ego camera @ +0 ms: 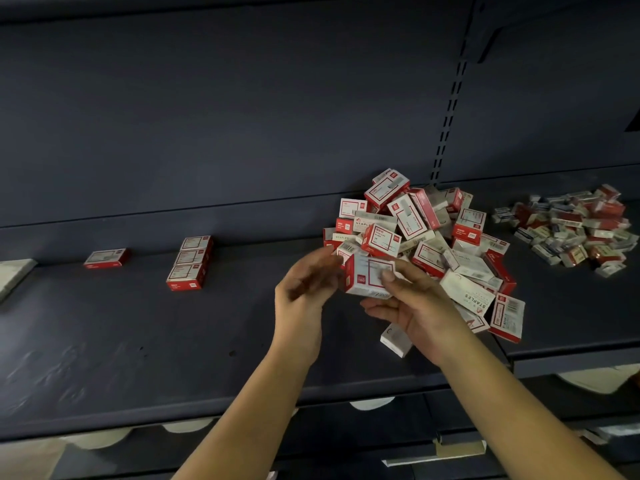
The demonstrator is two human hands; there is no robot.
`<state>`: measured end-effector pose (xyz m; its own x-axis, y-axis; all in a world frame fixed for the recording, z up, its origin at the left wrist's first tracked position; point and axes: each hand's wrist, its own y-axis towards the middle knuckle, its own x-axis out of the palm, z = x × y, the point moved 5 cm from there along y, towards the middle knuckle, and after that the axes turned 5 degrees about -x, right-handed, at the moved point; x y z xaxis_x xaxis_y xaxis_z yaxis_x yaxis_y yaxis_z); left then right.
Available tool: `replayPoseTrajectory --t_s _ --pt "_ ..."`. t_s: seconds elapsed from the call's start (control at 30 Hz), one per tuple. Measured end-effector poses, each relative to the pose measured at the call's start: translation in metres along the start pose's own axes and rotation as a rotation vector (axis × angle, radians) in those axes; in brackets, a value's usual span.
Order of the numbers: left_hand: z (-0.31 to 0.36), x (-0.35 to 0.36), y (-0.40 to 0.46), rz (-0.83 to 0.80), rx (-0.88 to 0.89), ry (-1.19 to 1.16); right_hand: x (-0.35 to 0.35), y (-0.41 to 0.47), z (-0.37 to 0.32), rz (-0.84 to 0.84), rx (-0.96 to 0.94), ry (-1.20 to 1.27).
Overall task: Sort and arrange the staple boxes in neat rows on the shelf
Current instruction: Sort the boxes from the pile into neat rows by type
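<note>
A loose heap of red-and-white staple boxes (pixel 426 237) lies on the dark shelf (pixel 138 323), right of centre. My right hand (pixel 412 303) holds one red-and-white staple box (pixel 367 275) from below, thumb on its face, just in front of the heap. My left hand (pixel 304 289) is blurred, its fingers curled at the box's left end; whether it grips the box is unclear. Three red boxes (pixel 189 262) lie in a short column further left, and a single red box (pixel 106 258) lies beyond them.
A second heap of smaller mixed boxes (pixel 571 226) sits on the neighbouring shelf section at far right. A white box (pixel 396 339) lies near the shelf's front edge under my right wrist. A pale flat object (pixel 14 275) is at the left edge.
</note>
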<state>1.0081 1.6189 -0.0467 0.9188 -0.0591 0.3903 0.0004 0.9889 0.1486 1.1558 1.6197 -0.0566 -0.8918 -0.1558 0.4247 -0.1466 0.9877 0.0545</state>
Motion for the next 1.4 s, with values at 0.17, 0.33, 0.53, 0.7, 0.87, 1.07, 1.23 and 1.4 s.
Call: replayPoseTrajectory --t_s 0.17,0.33,0.53,0.7,0.87,1.07,1.23,1.4 --pt "-0.011 0.001 -0.005 -0.027 -0.255 0.066 -0.003 -0.001 -0.006 0.036 -0.143 -0.148" --pt "-0.011 0.005 -0.009 -0.024 -0.23 0.127 0.0 -0.003 -0.007 0.014 -0.181 -0.263" --pt "-0.004 -0.007 -0.002 0.095 -0.191 0.07 0.005 0.0 -0.002 0.039 -0.219 -0.412" --pt "0.002 -0.037 0.006 0.184 -0.22 0.108 0.012 0.005 0.011 0.07 -0.107 -0.449" --pt "0.002 -0.046 0.003 0.047 -0.278 0.159 0.042 0.006 0.024 -0.074 -0.025 -0.535" --pt "0.007 -0.074 0.001 0.08 -0.341 0.083 0.073 0.016 0.038 -0.076 0.067 -0.274" --pt "0.016 -0.112 -0.011 0.135 -0.328 -0.016 0.101 0.025 0.066 0.003 0.155 -0.117" --pt "0.038 -0.164 -0.012 0.201 -0.324 0.006 0.157 0.032 0.069 -0.129 -0.368 -0.955"
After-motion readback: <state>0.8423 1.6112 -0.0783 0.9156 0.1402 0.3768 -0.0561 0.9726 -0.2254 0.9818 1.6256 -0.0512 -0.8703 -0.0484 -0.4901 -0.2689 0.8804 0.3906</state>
